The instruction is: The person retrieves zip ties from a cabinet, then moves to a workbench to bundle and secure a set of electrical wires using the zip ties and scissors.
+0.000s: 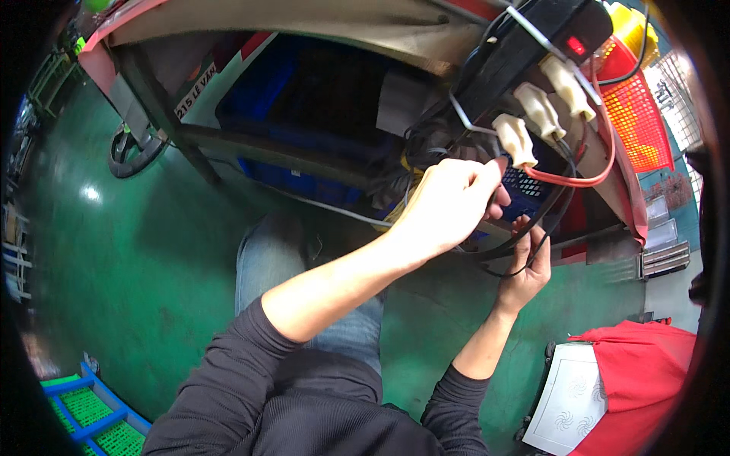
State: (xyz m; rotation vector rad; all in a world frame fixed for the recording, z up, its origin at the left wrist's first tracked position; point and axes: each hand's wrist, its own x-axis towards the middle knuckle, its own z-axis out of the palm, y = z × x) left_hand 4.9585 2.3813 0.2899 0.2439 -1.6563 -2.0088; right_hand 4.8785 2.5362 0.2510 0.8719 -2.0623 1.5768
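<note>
My left hand (456,194) reaches across to the cables under a black power strip (525,57) fixed at the table's edge. Its thumb and fingers are closed around a black cable there, partly hidden by the hand. Lower and to the right, my right hand (526,266) pinches a looped black cable (561,209), its fingertips pointing up. Three cream plugs (513,140) sit in the strip, one with an orange-red cord (570,181). A red light glows at the strip's end. White straps cross the strip.
Blue crates (296,182) stand under the cloth-covered table (304,19), beside a bundle of tangled cables. A red mesh basket (639,114) is at the far right. A red cloth (642,372) drapes a white cabinet (566,395). A blue-framed green rack (95,418) stands lower left.
</note>
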